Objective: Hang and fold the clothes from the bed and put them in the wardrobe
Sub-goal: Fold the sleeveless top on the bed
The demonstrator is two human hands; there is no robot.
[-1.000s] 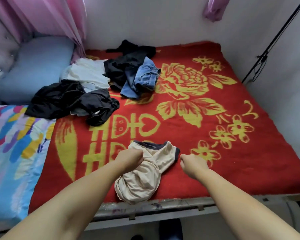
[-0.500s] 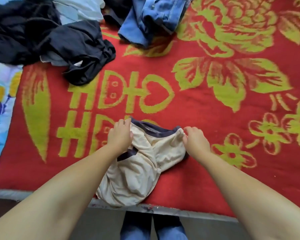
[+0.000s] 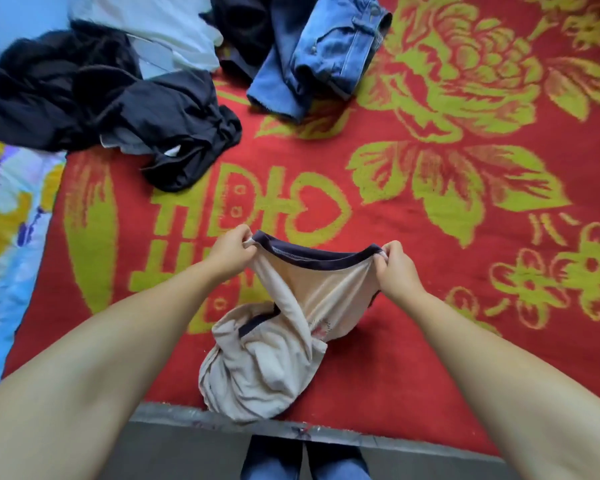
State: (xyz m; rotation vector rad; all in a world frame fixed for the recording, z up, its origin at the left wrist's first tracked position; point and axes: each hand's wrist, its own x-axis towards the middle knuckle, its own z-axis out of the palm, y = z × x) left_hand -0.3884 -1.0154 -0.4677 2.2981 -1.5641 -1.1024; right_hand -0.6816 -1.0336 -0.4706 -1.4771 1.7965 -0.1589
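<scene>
Over bed edge | both hands [image 3: 231,249] [image 3: 397,268] now lift beige shirt's [image 3: 278,358] collar

red floral blanket [image 3: 430,306] | patterned sheet [image 3: 11,216] | grey floor [image 3: 187,452]

From my seat I see the bed's red blanket [image 3: 430,323] filling most of the view, woven with yellow flowers toward two o'clock and yellow characters near the centre. A quilt [image 3: 11,237] printed in blue, yellow and white lies at nine o'clock beside the blanket, with a pale blue pillow [image 3: 21,15] up at eleven. Along six o'clock runs the grey bed frame [image 3: 326,431], scuffed, with grey floor [image 3: 174,459] below it under soft, even light.
</scene>
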